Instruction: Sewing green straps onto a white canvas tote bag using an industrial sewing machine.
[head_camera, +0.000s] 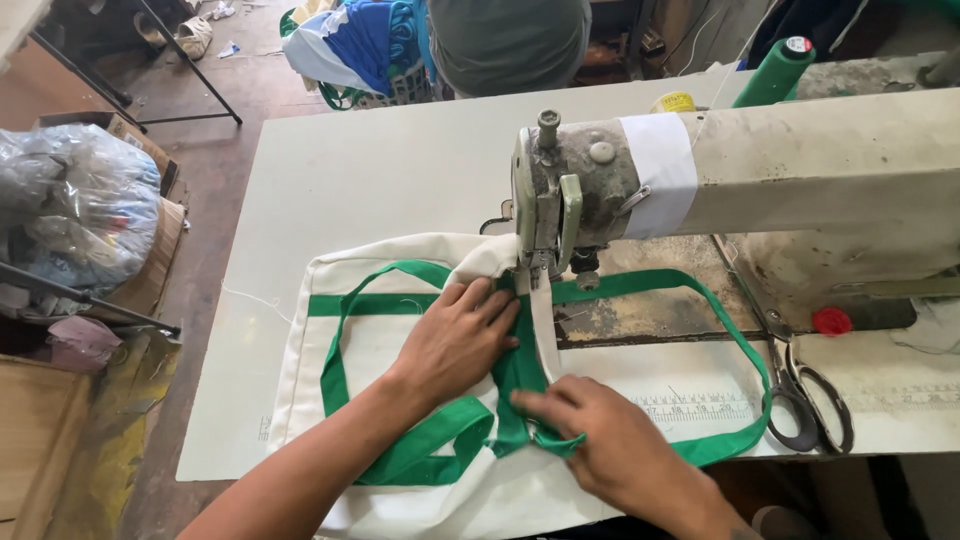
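1. The sewing machine (760, 190) stands on the pale counter (380, 170).
2. A white cloth bag (400, 340) with green straps (735, 350) lies under and in front of the machine's needle end.
3. The left hand (460, 335) presses flat on the bag just in front of the needle, fingers (490, 305) slightly spread.
4. The right hand (610, 440), nearer the counter's edge, pinches a green strap fold.
5. Scissors (805, 395) lie below the machine's base.

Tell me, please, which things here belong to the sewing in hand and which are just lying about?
In use: white cloth bag, green strap, sewing machine, left hand pressing the strap, right hand pinching it.

Lying about: scissors, green thread cone, plastic sack, laundry basket.
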